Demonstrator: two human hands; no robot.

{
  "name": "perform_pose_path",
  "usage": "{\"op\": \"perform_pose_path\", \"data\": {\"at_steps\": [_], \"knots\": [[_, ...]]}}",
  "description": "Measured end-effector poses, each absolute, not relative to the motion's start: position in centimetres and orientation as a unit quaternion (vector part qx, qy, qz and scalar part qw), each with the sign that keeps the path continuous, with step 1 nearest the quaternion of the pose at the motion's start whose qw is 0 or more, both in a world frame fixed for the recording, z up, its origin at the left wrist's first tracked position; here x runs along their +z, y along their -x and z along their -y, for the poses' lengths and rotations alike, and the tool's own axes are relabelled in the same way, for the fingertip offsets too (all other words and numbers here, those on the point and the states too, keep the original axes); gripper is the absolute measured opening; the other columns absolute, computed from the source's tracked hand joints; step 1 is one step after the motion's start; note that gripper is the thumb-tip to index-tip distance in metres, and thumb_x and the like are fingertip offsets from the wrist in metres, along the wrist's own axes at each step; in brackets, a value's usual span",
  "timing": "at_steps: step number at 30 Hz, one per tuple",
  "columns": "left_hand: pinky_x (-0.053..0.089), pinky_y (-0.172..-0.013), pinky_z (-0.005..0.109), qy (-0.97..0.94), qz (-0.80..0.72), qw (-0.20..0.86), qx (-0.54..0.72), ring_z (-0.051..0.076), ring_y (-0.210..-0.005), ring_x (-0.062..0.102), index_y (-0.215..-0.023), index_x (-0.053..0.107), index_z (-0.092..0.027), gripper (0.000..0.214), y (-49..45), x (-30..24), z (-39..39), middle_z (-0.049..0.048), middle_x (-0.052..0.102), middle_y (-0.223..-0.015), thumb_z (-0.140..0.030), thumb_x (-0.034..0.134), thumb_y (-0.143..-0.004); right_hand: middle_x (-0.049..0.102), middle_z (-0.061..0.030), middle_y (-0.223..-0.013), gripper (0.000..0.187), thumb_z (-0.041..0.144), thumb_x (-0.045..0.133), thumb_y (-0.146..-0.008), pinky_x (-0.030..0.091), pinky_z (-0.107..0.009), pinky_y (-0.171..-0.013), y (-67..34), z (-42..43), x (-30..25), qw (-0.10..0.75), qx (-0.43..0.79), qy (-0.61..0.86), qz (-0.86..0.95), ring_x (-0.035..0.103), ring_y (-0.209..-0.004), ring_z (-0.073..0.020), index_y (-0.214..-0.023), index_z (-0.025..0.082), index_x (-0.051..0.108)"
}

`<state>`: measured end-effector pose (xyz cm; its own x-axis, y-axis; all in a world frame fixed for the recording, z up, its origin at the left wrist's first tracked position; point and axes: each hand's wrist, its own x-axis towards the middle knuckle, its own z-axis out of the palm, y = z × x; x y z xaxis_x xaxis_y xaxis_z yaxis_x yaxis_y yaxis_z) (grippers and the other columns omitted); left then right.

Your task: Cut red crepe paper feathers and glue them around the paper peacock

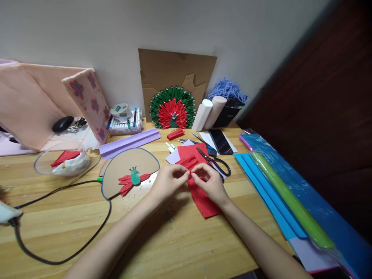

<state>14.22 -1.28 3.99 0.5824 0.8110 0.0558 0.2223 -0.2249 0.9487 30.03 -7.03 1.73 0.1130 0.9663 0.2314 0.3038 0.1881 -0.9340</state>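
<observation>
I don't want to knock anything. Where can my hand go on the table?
The table is bare at the front edge, between the black cable and the blue sheets. More lies inside the cable loop, below the clear bowl. Crowded where left hand and right hand pinch a red paper piece, by the scissors and along the wall.

Home craft desk: scissors (215, 161), markers (124, 124), yarn (228, 90), paper rolls (290, 195).

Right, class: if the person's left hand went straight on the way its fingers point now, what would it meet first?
Most likely the right hand. The left hand points rightward, and both pinch the same small folded red paper piece, fingertips nearly touching, as far as depth shows.
</observation>
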Motion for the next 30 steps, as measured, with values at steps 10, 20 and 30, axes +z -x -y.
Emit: {"op": "perform_pose_path", "data": {"at_steps": [10,20,30], "knots": [[0.044,-0.065,0.022,-0.839,-0.294,0.323,0.326,0.011,-0.069,0.058,-0.079,0.063,-0.017,0.008,-13.8,4.2,1.9,0.0011,0.065,-0.075,-0.017,0.055,-0.078,0.060,-0.0006,-0.073,0.008,0.012,0.060,-0.078,0.046,-0.028,-0.066,-30.1,7.5,2.7,0.486,0.138,0.522,0.687,0.057,-0.070,-0.0145,-0.078,0.020,0.056],[0.043,-0.059,0.021,-0.846,-0.309,0.307,0.307,0.011,-0.063,0.057,-0.072,0.064,-0.017,0.010,-13.7,4.8,1.7,0.0012,0.065,-0.068,-0.014,0.054,-0.074,0.061,-0.0004,-0.071,0.011,0.009,0.058,-0.074,0.046,-0.028,-0.064,-30.3,7.4,2.9,0.477,0.108,0.525,0.697,0.057,-0.067,-0.0147,-0.074,0.020,0.057],[0.045,-0.057,0.019,-0.821,-0.344,0.317,0.327,0.009,-0.056,0.058,-0.069,0.066,-0.016,0.012,-13.0,5.8,0.8,0.0014,0.067,-0.065,-0.014,0.054,-0.073,0.063,-0.0038,-0.082,0.008,0.020,0.060,-0.078,0.051,-0.030,-0.070,-31.2,7.0,2.6,0.522,0.233,0.557,0.603,0.061,-0.074,-0.0168,-0.086,0.019,0.059]]}}
